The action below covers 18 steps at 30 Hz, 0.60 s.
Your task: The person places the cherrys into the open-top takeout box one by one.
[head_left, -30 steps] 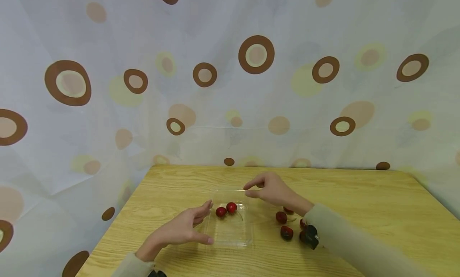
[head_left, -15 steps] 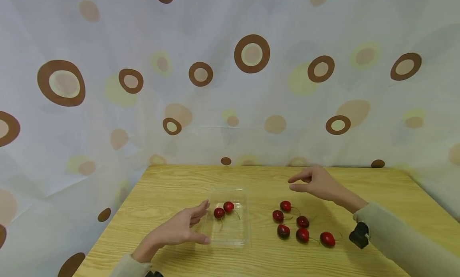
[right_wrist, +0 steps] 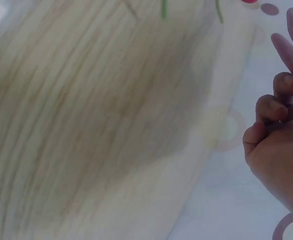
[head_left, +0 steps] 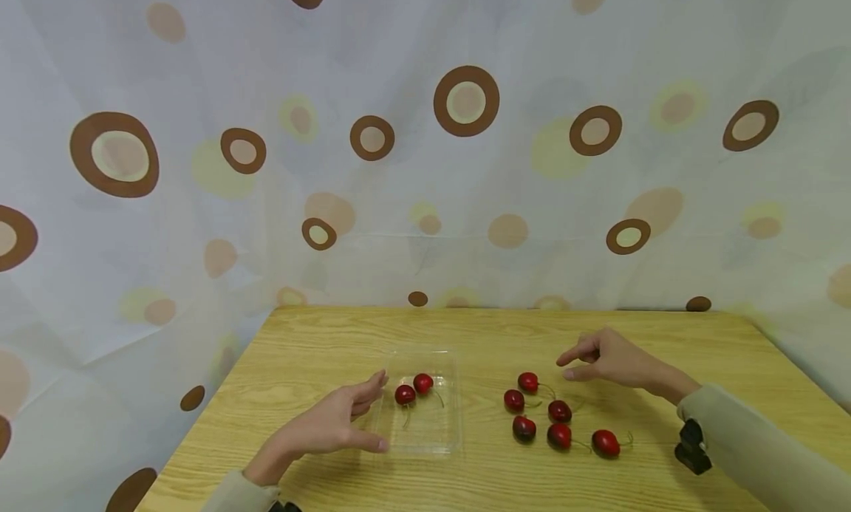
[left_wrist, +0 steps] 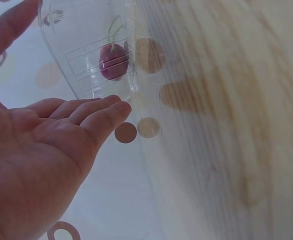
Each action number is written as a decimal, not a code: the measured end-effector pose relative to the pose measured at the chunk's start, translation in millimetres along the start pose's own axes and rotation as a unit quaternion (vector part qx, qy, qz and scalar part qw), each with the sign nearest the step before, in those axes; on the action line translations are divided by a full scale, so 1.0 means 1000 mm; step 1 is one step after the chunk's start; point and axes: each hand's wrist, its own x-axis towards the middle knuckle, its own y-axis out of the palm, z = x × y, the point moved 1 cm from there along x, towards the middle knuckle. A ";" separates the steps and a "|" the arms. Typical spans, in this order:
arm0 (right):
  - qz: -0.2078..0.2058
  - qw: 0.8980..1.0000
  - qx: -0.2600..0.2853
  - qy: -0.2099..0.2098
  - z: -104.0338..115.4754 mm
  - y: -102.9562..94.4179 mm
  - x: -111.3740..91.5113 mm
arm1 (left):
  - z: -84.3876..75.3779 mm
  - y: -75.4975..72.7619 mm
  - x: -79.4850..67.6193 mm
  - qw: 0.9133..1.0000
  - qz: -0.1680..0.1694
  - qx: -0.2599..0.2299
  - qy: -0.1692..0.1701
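A clear plastic box point(head_left: 425, 447) stands on the table with two cherries point(head_left: 423, 383) inside, stems attached. Along its left side lies my left hand point(head_left: 332, 423), thumb spread from the straight fingers, at the box's edge. The left wrist view shows that palm point(left_wrist: 46, 145) beside the clear wall, with a cherry point(left_wrist: 113, 62) visible through it. My right hand point(head_left: 618, 360) hovers just behind and right of several loose cherries point(head_left: 559, 411), holding nothing. In the right wrist view, this hand point(right_wrist: 281, 130) has its thumb and index extended and other fingers bent.
The wooden table point(head_left: 346, 335) reaches back to a patterned curtain point(head_left: 425, 165), which also hangs on both sides. Dark devices are strapped at both wrists, the right one point(head_left: 693, 447) over the table. Thin stems stick out from the loose cherries.
My right hand has moved right, away from the box's back right corner, then lowered toward the loose cherries, which came fully into view. My left hand stays beside the box.
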 end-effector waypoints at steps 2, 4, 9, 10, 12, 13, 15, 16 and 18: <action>0.009 1.000 0.008 -0.003 -0.003 0.000 -0.001 | 0.000 0.000 0.000 1.000 0.000 0.000 -0.001; 0.018 1.000 0.015 -0.008 -0.007 0.002 -0.001 | 0.000 0.000 0.000 1.000 0.000 0.001 -0.001; 0.034 0.999 0.013 -0.020 -0.015 0.007 0.002 | 0.001 0.000 0.000 1.000 0.002 -0.002 -0.003; 0.037 0.999 0.011 -0.020 -0.016 0.008 0.003 | 0.001 0.000 0.000 1.000 0.001 -0.002 -0.003; 0.043 0.999 0.006 -0.018 -0.018 0.010 0.005 | 0.000 0.000 0.000 1.000 0.000 -0.003 -0.003; 0.045 0.999 0.006 -0.017 -0.019 0.011 0.006 | 0.000 0.000 0.000 1.000 0.000 -0.003 -0.003; 0.050 0.999 0.008 -0.019 -0.021 0.014 0.008 | 0.000 0.001 0.000 1.000 -0.002 -0.001 -0.003; 0.051 0.998 0.008 -0.019 -0.021 0.015 0.009 | 0.000 0.001 0.000 1.000 -0.003 0.000 -0.003; 0.054 0.998 0.009 -0.024 -0.023 0.017 0.010 | -0.001 0.001 0.000 1.000 -0.003 0.001 -0.003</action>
